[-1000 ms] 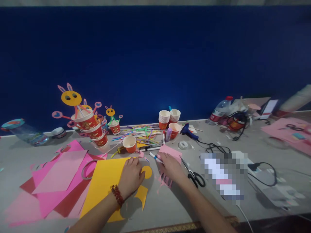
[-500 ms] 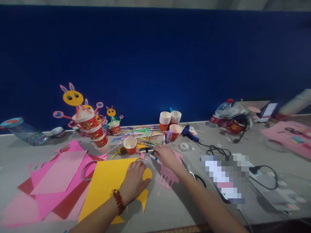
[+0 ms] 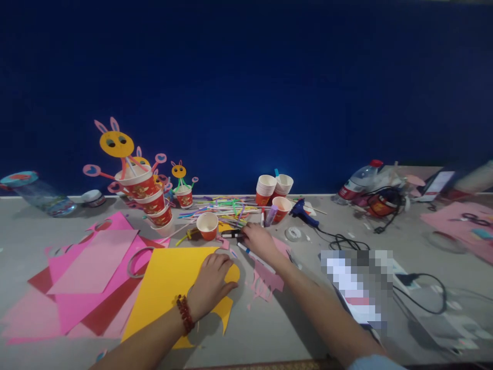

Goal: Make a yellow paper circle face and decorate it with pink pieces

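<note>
Since the earlier frame the right hand (image 3: 260,244) has shifted from the slim white marker with a blue cap (image 3: 251,253) to the near end of a black-and-white marker (image 3: 230,234), while the left hand (image 3: 211,282) has stayed in place. The right hand's fingers curve down at the black-and-white marker; whether they pinch it I cannot tell. The slim white marker lies below that hand, partly over a cut piece of pink paper (image 3: 265,281). The left hand rests flat, thumb apart, on a large yellow paper sheet (image 3: 162,282) with a cut-out edge. Just beyond, a single red paper cup with a white rim (image 3: 207,226) stands open on the grey desk (image 3: 246,339), its pale inside showing. Behind it lies a heap of thin multicoloured sticks (image 3: 221,209). To the right, a purple glue stick (image 3: 270,216) leans in front of another red paper cup (image 3: 282,209), near two nested stacks of red-and-white cups (image 3: 265,191). On the left, a tilted stack of red cups (image 3: 138,187) holds a yellow rabbit-eared paper figure (image 3: 116,143); a small red cup (image 3: 184,199) bears a smaller one on green stems. At far left, a clear jar with a blue lid (image 3: 42,198) has blurred contents at its base.
</note>
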A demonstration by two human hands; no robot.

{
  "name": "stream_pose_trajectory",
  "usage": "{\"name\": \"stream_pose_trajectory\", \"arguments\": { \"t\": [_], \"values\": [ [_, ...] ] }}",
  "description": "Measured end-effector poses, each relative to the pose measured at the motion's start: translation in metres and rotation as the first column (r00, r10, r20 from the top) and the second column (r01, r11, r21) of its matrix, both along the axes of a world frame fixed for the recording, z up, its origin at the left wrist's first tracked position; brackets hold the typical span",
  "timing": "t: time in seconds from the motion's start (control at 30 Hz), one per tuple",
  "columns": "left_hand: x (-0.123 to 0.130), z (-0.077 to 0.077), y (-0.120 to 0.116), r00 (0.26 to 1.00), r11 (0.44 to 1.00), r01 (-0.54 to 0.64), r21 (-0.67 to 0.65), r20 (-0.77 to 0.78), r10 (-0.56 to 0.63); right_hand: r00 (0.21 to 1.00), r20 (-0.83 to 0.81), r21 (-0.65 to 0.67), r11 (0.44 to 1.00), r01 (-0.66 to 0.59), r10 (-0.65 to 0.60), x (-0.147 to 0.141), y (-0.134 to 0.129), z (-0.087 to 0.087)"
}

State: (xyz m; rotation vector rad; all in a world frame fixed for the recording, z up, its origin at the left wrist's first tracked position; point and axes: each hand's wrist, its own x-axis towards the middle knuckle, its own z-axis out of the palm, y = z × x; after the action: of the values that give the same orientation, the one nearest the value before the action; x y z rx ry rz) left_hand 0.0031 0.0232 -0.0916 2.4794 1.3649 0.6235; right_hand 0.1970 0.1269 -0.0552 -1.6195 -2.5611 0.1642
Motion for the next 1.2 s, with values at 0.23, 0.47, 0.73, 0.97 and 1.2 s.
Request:
{"name": "stream_pose_trajectory", "arguments": {
  "t": [0.23,0.47,0.73,0.97,1.2],
  "values": [
    [0.006,0.000,0.000,0.997,0.999,0.053,0.007,-0.059,-0.052,1.000,-0.017,0.008,1.000,0.020,-0.020,-0.002,-0.003,0.000],
    [0.015,0.002,0.000,0.991,0.997,0.067,0.043,-0.122,-0.061,0.999,-0.051,0.006,1.000,0.018,-0.018,-0.003,-0.002,-0.002],
    [0.014,0.000,-0.001,0.997,0.997,0.062,0.044,-0.050,-0.060,0.981,-0.192,0.013,1.000,-0.015,0.018,0.003,0.005,-0.003],
    [0.010,0.008,-0.003,0.991,0.996,0.071,0.053,0.107,-0.077,0.887,-0.462,-0.019,1.000,-0.015,0.005,0.019,0.017,0.004],
    [-0.003,0.022,0.008,0.971,0.962,-0.117,0.247,0.231,0.058,0.683,-0.729,-0.147,0.986,-0.073,-0.058,0.031,-0.008,0.011]
  ]
}}
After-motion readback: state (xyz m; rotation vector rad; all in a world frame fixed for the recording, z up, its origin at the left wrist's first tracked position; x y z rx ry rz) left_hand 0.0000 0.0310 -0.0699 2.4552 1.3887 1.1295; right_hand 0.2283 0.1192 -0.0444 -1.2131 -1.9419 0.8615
